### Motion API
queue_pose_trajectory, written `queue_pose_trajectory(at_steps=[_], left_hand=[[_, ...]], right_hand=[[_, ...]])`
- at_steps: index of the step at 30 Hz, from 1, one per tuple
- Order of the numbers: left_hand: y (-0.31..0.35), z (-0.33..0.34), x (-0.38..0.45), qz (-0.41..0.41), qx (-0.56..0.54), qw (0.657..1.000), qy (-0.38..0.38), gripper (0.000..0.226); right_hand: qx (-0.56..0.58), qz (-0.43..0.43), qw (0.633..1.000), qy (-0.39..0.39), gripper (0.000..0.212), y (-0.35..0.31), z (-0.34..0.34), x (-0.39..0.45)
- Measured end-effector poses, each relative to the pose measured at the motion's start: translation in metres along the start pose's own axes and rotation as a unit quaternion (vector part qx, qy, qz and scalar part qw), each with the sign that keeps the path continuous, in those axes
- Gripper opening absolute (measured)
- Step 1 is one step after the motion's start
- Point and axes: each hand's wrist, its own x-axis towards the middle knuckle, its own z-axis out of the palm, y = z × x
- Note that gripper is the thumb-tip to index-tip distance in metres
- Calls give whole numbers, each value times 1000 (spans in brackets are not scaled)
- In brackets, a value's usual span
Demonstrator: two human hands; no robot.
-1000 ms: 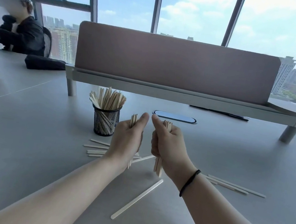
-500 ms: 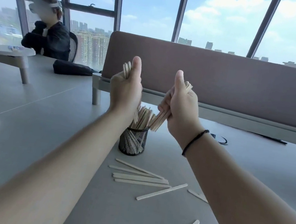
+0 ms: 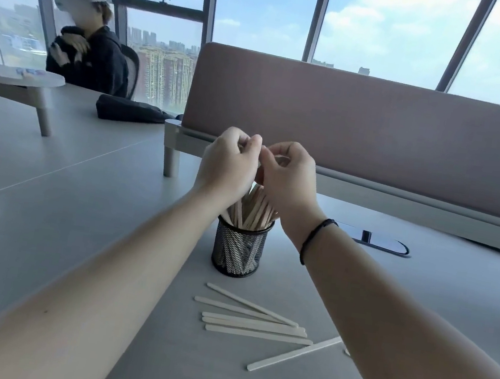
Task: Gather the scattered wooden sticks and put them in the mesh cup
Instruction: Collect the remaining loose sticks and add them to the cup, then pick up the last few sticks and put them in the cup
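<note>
Sticks (image 3: 252,209) upright in mesh cup (image 3: 240,249), both hands' grips above unclear

Both hands (image 3: 230,160) (image 3: 289,179) crowd together right above the cup (image 3: 240,246), closing off its mouth. Loose sticks (image 3: 254,324) litter the table (image 3: 79,196) just in front of it. The screen (image 3: 381,127) walls off the back; the table left of the cup lies open.

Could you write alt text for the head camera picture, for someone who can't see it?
Both hands, left hand and right hand, meet just above a black mesh cup full of wooden sticks on a grey table. More loose sticks lie on the table nearer the camera.
</note>
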Motion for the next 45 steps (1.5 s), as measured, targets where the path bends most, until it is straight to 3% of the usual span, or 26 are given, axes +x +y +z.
queue_pose_trajectory(at_steps=[2,5,12,15,19,20,22,25,27,29,31,32,34,36,39,45], left_hand=[[-5,-4,2,11,40,999,-10,18],[-12,-9,1,40,109,992,-41,28],[-21,-15,-14,73,158,983,-67,32],[-15,-18,-23,60,163,981,-83,40],[-2,-23,-22,-31,178,964,-192,56],[1,-24,-22,-34,182,959,-217,58],[9,-27,-27,-5,201,956,-215,58],[19,-32,-47,138,190,970,-68,49],[25,-35,-72,225,142,964,-8,45],[28,-36,-106,281,118,951,-55,39],[32,-30,-143,291,119,928,-201,44],[33,-25,-159,278,143,903,-295,57],[32,-15,-185,231,259,817,-459,94],[29,-8,-202,167,353,736,-553,116],[25,-2,-209,116,379,706,-586,124],[20,-8,-190,65,439,716,-538,119]], right_hand=[[-95,-37,994,-33,24,1,0,0],[-239,-108,960,-95,30,5,-2,-5],[-412,-174,876,-180,26,14,-11,-24],[-493,-247,811,-195,35,13,-19,-28],[-595,-238,731,-235,34,-9,-23,-29],[-594,-218,733,-249,32,-14,-24,-30],[-537,-155,790,-252,36,-22,-30,-31],[-390,-101,896,-186,46,-20,-51,-37],[-346,-76,922,-155,55,-9,-71,-46],[-350,-50,922,-160,62,6,-96,-63],[-375,-26,909,-181,63,25,-126,-82],[-388,-16,903,-185,58,34,-141,-90],[-411,2,893,-183,51,49,-170,-108],[-426,25,888,-173,50,57,-194,-127],[-440,49,880,-168,50,61,-225,-156],[-468,61,865,-170,56,64,-270,-188]])
